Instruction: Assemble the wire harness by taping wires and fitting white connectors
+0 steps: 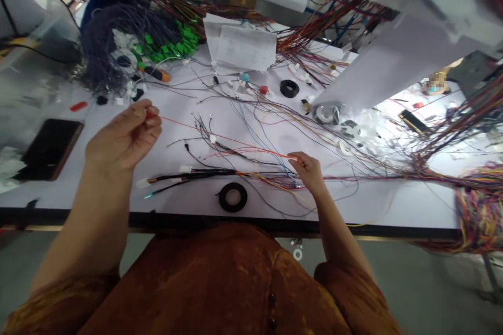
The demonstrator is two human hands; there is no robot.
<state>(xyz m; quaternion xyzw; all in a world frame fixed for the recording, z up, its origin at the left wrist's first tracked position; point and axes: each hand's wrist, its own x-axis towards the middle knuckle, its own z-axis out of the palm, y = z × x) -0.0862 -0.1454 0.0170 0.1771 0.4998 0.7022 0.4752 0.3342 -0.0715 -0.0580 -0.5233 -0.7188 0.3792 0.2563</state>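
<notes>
A thin red wire (220, 138) stretches across the table between my two hands. At its left end, my left hand (128, 136) pinches it with closed fingers. My right hand (308, 167) is closed on the red wire's other end, among several loose wires. Beneath the stretched wire lie dark wires with small connectors (212, 138). A black-sleeved wire bundle (204, 172) runs along the table below them, passing by my right hand. Near the front edge lies a roll of black tape (232, 197).
A phone (51, 149) lies at the left. Purple wires with green connectors (173, 44) are heaped at the back left, beside papers (247, 47). A second black tape roll (290, 88) is farther back. A thick white column (377, 65) and wire bundles (477, 209) occupy the right.
</notes>
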